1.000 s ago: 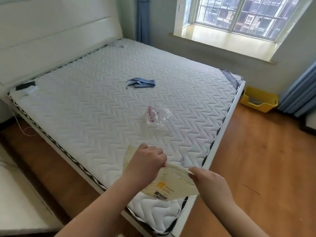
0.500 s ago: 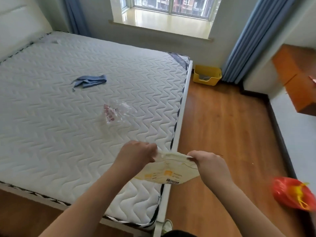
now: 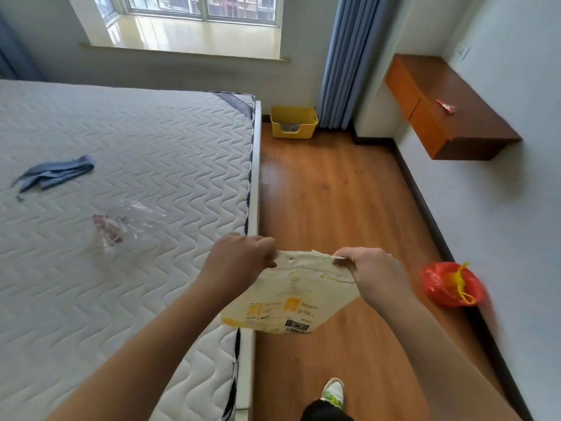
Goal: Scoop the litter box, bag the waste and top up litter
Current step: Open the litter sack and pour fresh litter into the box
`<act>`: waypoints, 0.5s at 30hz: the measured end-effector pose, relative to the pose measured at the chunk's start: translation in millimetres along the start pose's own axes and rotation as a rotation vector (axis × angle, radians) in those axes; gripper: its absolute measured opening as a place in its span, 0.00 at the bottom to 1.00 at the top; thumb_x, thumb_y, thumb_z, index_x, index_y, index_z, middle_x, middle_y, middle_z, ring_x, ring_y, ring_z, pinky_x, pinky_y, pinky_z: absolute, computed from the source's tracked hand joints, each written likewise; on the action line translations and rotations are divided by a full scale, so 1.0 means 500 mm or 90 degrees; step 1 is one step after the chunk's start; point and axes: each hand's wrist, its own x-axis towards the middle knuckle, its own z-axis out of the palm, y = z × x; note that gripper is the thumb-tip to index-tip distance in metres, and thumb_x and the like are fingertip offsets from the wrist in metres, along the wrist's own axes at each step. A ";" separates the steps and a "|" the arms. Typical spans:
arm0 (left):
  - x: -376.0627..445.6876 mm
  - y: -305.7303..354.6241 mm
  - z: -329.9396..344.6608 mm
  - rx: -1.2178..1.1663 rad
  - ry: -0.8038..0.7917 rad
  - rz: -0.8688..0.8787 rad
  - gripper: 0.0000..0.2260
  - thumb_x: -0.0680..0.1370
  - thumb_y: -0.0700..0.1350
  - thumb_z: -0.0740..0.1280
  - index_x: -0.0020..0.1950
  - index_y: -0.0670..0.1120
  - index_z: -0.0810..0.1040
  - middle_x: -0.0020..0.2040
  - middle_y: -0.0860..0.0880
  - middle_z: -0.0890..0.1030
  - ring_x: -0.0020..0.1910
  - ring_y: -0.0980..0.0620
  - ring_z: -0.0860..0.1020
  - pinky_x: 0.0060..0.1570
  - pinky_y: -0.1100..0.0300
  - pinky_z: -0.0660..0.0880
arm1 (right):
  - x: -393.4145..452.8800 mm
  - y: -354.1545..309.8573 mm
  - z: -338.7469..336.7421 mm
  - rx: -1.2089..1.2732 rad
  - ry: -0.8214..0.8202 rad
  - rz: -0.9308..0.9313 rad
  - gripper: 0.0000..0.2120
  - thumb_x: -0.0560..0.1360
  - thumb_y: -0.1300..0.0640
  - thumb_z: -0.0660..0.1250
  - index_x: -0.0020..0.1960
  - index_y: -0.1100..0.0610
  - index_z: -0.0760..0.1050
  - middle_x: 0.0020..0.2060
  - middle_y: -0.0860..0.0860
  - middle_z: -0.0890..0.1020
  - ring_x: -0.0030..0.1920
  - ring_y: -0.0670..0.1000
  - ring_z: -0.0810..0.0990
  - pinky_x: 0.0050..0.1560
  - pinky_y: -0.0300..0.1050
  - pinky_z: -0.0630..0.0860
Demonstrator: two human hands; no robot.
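A cream and yellow litter bag (image 3: 291, 302) hangs in front of me over the bed's edge and the floor. My left hand (image 3: 239, 259) pinches its top left corner and my right hand (image 3: 367, 268) pinches its top right corner. The yellow litter box (image 3: 293, 122) stands on the floor at the far wall, between the bed's corner and the blue curtain. A tied red plastic bag (image 3: 451, 284) lies on the floor by the right wall. A crumpled clear plastic bag (image 3: 121, 227) lies on the mattress.
The white quilted mattress (image 3: 127, 147) fills the left side, with a blue cloth (image 3: 54, 174) on it. Bare wooden floor (image 3: 334, 192) runs from me to the litter box. An orange and brown wall shelf (image 3: 446, 117) juts out on the right. My shoe (image 3: 333, 390) shows below.
My view has swung right, off the bed and onto the floor strip. Both hands have carried the litter bag off the mattress to above the bed's edge. The red bag and shelf have come into view.
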 end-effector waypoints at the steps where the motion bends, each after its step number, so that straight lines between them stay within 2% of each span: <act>1: 0.025 0.019 0.004 -0.004 -0.001 -0.002 0.15 0.62 0.50 0.81 0.32 0.52 0.75 0.24 0.56 0.74 0.21 0.55 0.62 0.30 0.71 0.44 | 0.010 0.031 -0.009 0.003 -0.009 0.005 0.10 0.77 0.51 0.59 0.50 0.41 0.79 0.40 0.43 0.83 0.42 0.48 0.80 0.43 0.45 0.76; 7: 0.171 0.143 0.031 0.000 -0.031 -0.014 0.15 0.62 0.50 0.81 0.31 0.52 0.75 0.24 0.56 0.74 0.22 0.56 0.61 0.30 0.71 0.45 | 0.073 0.221 -0.063 0.036 -0.043 -0.019 0.09 0.77 0.51 0.61 0.50 0.42 0.79 0.42 0.43 0.83 0.44 0.48 0.80 0.45 0.45 0.76; 11: 0.240 0.199 0.058 -0.032 -0.022 -0.067 0.09 0.70 0.51 0.76 0.36 0.51 0.78 0.28 0.57 0.74 0.25 0.55 0.68 0.28 0.69 0.53 | 0.125 0.328 -0.111 0.079 -0.012 -0.057 0.09 0.79 0.49 0.60 0.49 0.44 0.79 0.43 0.42 0.83 0.44 0.47 0.80 0.45 0.46 0.76; 15: 0.304 0.234 0.059 -0.062 -0.038 -0.101 0.08 0.74 0.52 0.72 0.40 0.49 0.79 0.32 0.57 0.73 0.30 0.54 0.70 0.28 0.66 0.58 | 0.170 0.392 -0.159 0.090 -0.012 -0.094 0.08 0.79 0.49 0.61 0.50 0.46 0.80 0.42 0.43 0.82 0.43 0.46 0.79 0.44 0.45 0.76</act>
